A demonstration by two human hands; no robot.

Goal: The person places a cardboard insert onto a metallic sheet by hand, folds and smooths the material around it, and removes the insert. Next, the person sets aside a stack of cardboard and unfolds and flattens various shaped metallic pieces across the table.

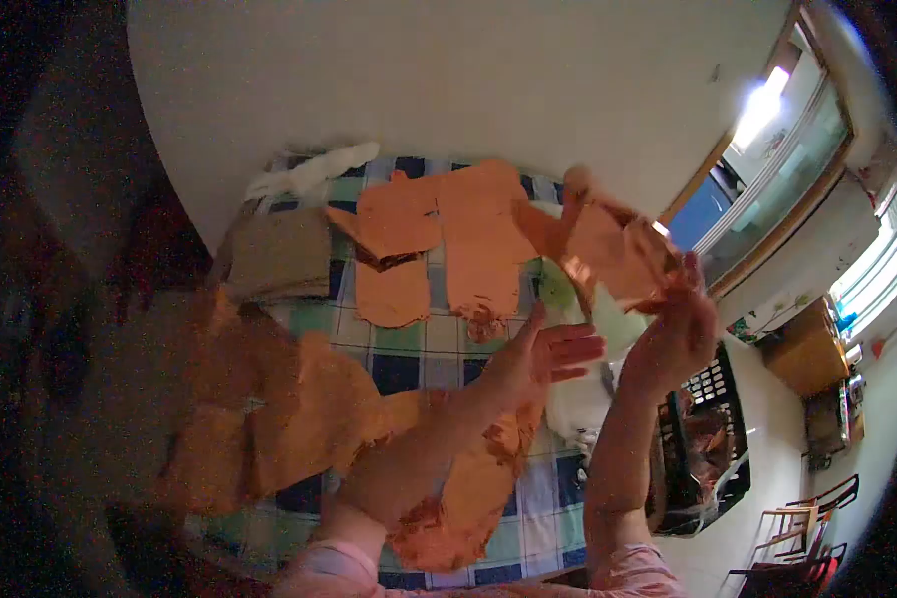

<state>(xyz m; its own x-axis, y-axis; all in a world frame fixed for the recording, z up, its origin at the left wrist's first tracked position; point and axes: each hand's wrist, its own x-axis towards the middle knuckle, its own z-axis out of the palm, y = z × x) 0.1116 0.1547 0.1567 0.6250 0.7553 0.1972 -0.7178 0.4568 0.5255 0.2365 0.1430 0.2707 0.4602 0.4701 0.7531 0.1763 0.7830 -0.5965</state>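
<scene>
Your right hand (686,324) is the nearer one: its fingers pinch the lower right end of the coppery sheet (613,249), which hangs raised by the far right corner of the checked surface (394,372). From there the sheet's long axis slants up and leftward, away from you. Your left hand (550,354) lies below and left of it, fingers loosely spread, gripping nothing. The sheet looks thin, creased and orange-brown, with shiny glints; motion blurs its edges.

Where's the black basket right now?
In the head view, the black basket is on the right side, beside the checked cloth and just right of your right forearm.
</scene>
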